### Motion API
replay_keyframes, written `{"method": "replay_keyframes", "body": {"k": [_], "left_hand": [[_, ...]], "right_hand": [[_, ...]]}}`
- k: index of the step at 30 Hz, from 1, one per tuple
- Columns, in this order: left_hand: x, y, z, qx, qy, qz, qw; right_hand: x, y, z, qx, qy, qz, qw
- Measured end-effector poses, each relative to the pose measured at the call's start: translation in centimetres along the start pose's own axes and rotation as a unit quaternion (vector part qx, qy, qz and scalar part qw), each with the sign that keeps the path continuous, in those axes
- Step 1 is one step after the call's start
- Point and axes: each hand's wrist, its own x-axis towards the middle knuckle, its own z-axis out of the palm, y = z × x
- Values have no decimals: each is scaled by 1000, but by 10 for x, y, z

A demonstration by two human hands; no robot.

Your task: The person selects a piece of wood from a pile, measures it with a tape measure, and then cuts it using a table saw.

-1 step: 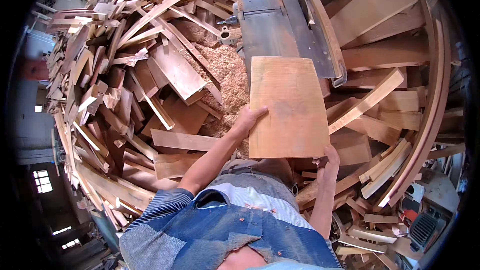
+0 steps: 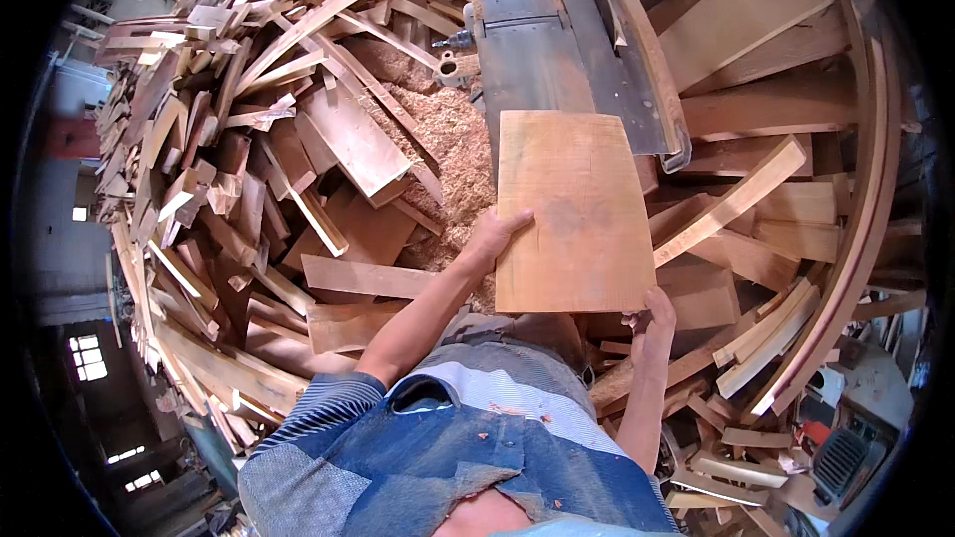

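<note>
Both my hands hold a wide, flat wooden board (image 2: 575,214), narrower at its far end, with a faint grey smudge near its middle. My left hand (image 2: 497,236) grips its left edge, thumb on top and fingers hidden beneath. At the near right corner my right hand (image 2: 653,320) is closed on the edge. The far end of the board overlaps the near end of a grey metal machine bed (image 2: 537,65), which looks like a jointer. Whether the board touches that bed I cannot tell. Along the bed's right side runs a long wooden strip (image 2: 645,35).
A tall heap of wood offcuts (image 2: 348,139) rises on the left, with wood shavings (image 2: 463,144) piled beside the machine. On the right lie broad planks (image 2: 771,104) and a long curved strip (image 2: 875,189). A grey motor-like unit (image 2: 846,457) sits at the lower right.
</note>
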Motion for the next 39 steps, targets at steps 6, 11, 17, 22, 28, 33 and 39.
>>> {"method": "replay_keyframes", "body": {"k": [6, 11, 17, 22, 28, 33, 39], "left_hand": [[12, 22, 17, 94, 91, 39, 991], [21, 43, 14, 113, 174, 151, 966], [7, 111, 61, 285, 156, 153, 933], [54, 110, 106, 428, 156, 199, 868], [72, 121, 109, 413, 100, 264, 866], [99, 138, 91, 380, 113, 288, 872], [113, 157, 58, 322, 133, 300, 888]], "right_hand": [[50, -9, -6, -480, -27, -207, 852], [51, -29, 53, -533, -214, -338, 746], [67, 21, 91, -526, -208, -387, 728], [80, 14, 96, -528, -109, -311, 783], [84, 32, 113, -488, -52, -246, 836], [106, 11, 145, -518, -74, -299, 798], [147, -13, 182, -505, -73, -314, 801]]}}
